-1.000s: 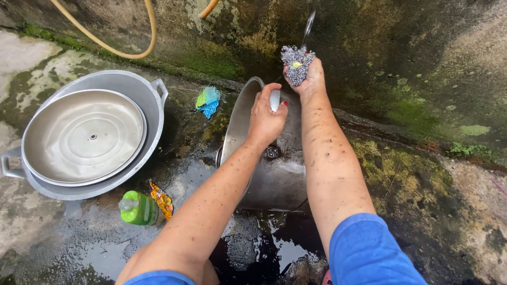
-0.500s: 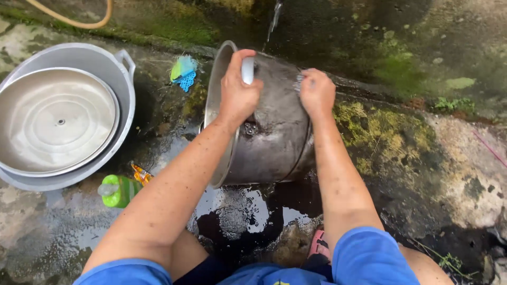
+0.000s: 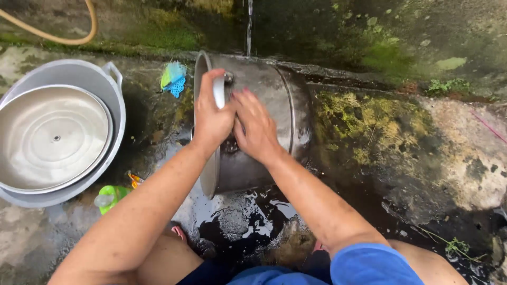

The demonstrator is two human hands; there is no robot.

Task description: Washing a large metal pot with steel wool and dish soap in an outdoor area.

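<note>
— Where's the big metal pot?

— Centre of the frame, tipped on its side on the wet ground, mouth toward the left, with a thin stream of water falling on it from the top.

— And the hands?

— The left hand is clenched on the pot's rim. The right hand presses flat on the pot's outer wall, just beside the left — whether it grasps anything underneath, I can't tell.

— Anything else?

— A wide basin with a lid in it at left; a green bottle lies below it.
</note>
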